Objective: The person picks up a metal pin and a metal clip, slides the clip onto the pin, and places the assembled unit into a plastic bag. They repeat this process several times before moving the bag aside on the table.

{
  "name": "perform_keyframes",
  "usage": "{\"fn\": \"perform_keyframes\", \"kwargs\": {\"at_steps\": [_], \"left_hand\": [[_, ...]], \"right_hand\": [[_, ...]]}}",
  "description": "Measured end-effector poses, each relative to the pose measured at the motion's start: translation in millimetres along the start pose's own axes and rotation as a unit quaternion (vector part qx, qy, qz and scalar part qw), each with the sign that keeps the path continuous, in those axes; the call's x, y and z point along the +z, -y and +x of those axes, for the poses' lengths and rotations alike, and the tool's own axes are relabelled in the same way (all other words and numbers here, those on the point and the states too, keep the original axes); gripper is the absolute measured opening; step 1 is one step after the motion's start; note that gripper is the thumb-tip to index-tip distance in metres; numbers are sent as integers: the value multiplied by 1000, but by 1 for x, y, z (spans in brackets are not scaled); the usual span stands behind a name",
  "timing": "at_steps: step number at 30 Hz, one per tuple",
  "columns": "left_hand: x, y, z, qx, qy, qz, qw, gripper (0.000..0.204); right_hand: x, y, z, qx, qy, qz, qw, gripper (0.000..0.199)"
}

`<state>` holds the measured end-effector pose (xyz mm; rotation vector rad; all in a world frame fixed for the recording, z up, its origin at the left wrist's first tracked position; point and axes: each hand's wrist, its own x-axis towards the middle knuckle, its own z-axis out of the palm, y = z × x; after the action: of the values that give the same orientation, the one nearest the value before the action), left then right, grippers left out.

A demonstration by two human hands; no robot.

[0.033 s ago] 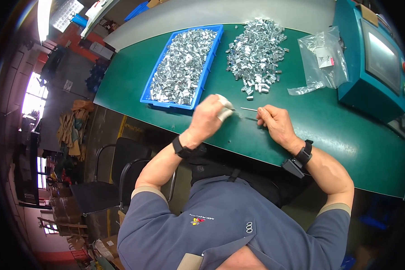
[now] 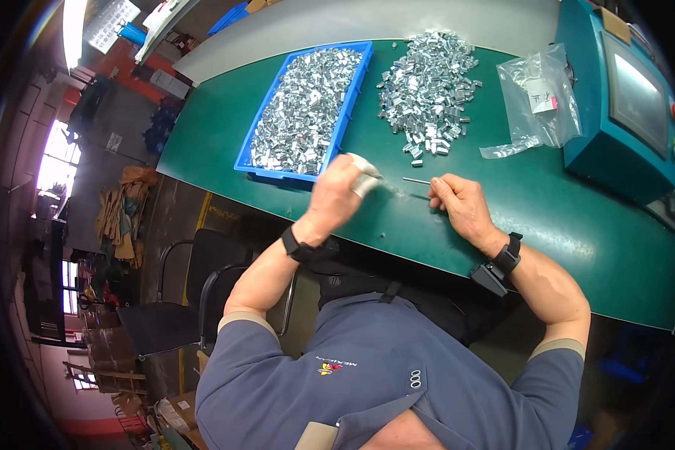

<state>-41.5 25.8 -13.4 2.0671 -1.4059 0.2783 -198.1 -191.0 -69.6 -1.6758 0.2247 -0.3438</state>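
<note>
My right hand (image 2: pixel 461 202) is closed on a thin metal rod (image 2: pixel 415 180), whose free end points left over the green table. Just above the tabletop, my left hand (image 2: pixel 337 193) is near the lower right corner of the blue tray (image 2: pixel 345 124). White coverings (image 2: pixel 365 174) wrap its fingertips. Those fingers are bent together and slightly blurred; what they hold, if anything, cannot be made out. Small shiny metal pieces (image 2: pixel 304 109) fill the tray. To its right, a loose heap of similar pieces (image 2: pixel 427 90) lies on the table.
A clear plastic bag (image 2: pixel 536 105) with a paper label lies right of the heap. Beside it stands a teal machine (image 2: pixel 615 97) with a screen and red button. The green table (image 2: pixel 547 247) has its near edge by my body. A black chair (image 2: pixel 210 277) stands at the left.
My left hand has shifted slightly left, toward the tray and away from the rod. My right hand and the rod have stayed almost still.
</note>
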Motion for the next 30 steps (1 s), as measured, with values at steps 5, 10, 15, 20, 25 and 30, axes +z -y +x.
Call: {"fn": "perform_keyframes", "kwargs": {"at_steps": [5, 10, 15, 20, 25, 30], "left_hand": [[-45, 51, -11, -92, -60, 165, 980, 18], [-26, 35, 2, -41, -63, 150, 986, 23], [36, -5, 30, 10, 44, 43, 998, 29], [58, -12, 44, 38, 63, 63, 995, 17], [49, -8, 33, 6, 49, 6, 999, 16], [37, -11, 26, 5, 10, -32, 999, 17]], "right_hand": [[-2, 3, 1, 6, 7, -7, 1000, 36], [-4, 6, 1, 17, -12, 15, 1000, 37], [-5, 7, 3, 8, -60, 50, 997, 38], [-5, 4, 4, 17, -76, 63, 995, 36], [-4, 2, 5, 13, -65, 39, 997, 34], [-6, 7, 4, 22, -41, -6, 999, 31]]}}
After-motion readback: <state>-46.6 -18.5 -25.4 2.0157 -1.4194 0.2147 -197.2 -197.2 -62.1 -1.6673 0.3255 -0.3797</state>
